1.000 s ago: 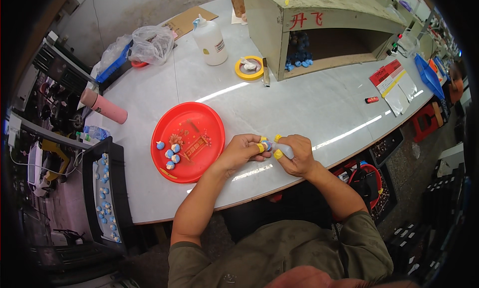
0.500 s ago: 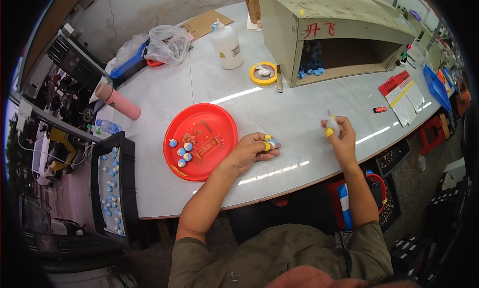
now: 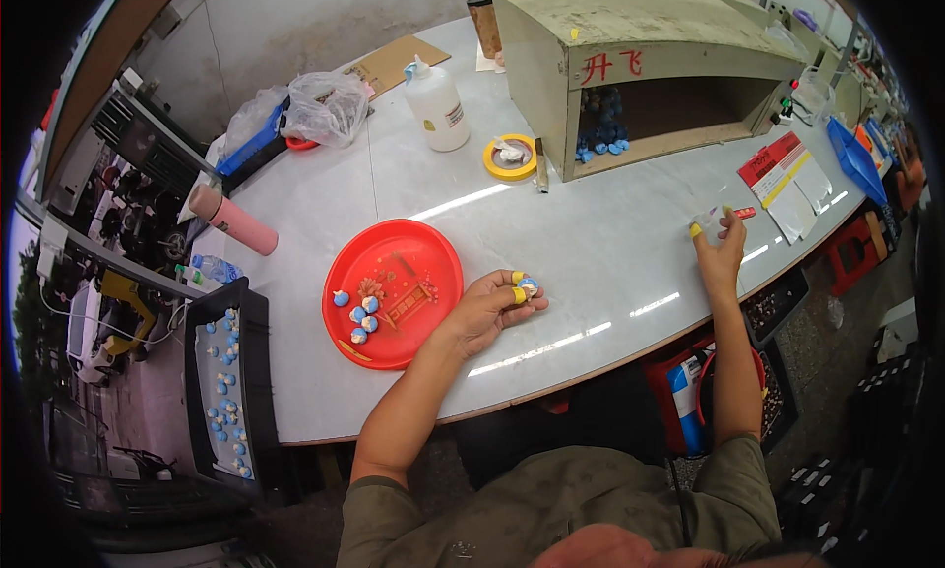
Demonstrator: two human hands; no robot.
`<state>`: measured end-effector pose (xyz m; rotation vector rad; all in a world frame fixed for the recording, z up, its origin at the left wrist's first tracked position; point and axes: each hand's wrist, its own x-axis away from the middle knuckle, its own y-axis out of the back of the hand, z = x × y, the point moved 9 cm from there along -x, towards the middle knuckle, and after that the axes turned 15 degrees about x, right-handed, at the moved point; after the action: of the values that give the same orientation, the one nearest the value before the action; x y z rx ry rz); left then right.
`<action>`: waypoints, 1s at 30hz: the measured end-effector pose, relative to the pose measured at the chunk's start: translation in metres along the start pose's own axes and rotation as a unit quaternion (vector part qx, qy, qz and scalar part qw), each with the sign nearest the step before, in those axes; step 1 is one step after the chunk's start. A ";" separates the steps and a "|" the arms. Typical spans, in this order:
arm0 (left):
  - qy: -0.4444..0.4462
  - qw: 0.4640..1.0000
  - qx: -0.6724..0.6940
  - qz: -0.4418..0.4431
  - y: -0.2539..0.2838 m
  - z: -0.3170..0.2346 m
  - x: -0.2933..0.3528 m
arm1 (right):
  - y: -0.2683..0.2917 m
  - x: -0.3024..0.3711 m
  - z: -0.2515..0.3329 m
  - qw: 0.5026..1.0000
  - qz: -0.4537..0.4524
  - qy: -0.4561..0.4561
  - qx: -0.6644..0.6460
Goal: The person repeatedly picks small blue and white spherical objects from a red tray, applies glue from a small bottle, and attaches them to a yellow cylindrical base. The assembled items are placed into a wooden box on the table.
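Note:
My left hand [image 3: 484, 312] is closed over the table, pinching a small blue-and-white ball-shaped figure [image 3: 529, 288] between thumb and fingers. Yellow tape wraps some of its fingertips. At the right, my right hand [image 3: 723, 253] has thumb and forefinger spread, also with yellow tips. A small translucent squeeze bottle [image 3: 707, 217] is just beyond these fingers; whether they still touch it is unclear. Left of my left hand lies a round red tray [image 3: 433, 245], with several similar blue-and-white balls [image 3: 369, 324] grouped in its left part.
A beige box-like cabinet [image 3: 539, 86] with blue pieces inside stands at the back. Near it are a yellow tape roll [image 3: 498, 170] and a white bottle [image 3: 435, 110]. A pink flask [image 3: 236, 223] and a black bin [image 3: 258, 371] of balls are left; papers [image 3: 787, 196] lie right.
My right hand has moved right and away from my body with the squeeze bottle, and its fingers have spread. My left hand keeps the ball figure. The whole view has shifted slightly.

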<state>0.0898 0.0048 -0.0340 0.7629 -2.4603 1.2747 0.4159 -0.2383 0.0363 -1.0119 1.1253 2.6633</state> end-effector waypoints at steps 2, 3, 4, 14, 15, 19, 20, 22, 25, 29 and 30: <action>-0.010 1.000 0.002 -0.002 -0.004 -0.003 0.002 | 0.023 0.010 0.027 0.997 -0.051 0.057 -0.027; -0.012 1.000 0.002 0.000 -0.007 -0.003 0.002 | 0.034 0.013 0.041 0.993 -0.078 0.086 -0.037; -0.010 1.000 -0.005 0.002 -0.007 -0.003 0.001 | 0.027 0.016 0.056 0.992 -0.024 0.099 -0.074; -0.011 1.000 -0.025 0.004 -0.005 -0.001 0.000 | -0.151 -0.034 0.172 0.964 0.168 0.194 -0.065; -0.011 1.000 -0.025 0.003 -0.005 -0.001 0.001 | -0.164 -0.037 0.175 0.963 0.189 0.189 -0.046; -0.006 0.999 -0.034 -0.003 -0.002 -0.002 0.002 | -0.185 -0.037 0.167 0.955 0.227 0.193 0.004; -0.005 0.999 -0.035 -0.005 -0.003 -0.002 0.002 | -0.186 -0.035 0.164 0.954 0.225 0.200 0.009; -0.008 1.000 -0.027 -0.007 -0.002 -0.003 0.002 | -0.179 -0.032 0.163 0.951 0.229 0.204 0.027; -0.028 1.000 -0.005 -0.010 -0.001 -0.005 0.003 | -0.164 -0.029 0.162 0.958 0.195 0.209 0.019; -0.094 0.995 0.041 -0.018 0.006 -0.013 -0.001 | -0.127 0.006 0.192 0.924 0.305 0.135 -0.186; -0.112 0.992 0.057 -0.018 0.005 -0.013 -0.003 | -0.123 0.030 0.199 0.886 0.360 0.113 -0.269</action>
<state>0.0894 0.0193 -0.0315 1.0267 -2.5496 1.3939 0.3227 -0.0223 0.0454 -1.1749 0.9395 3.6879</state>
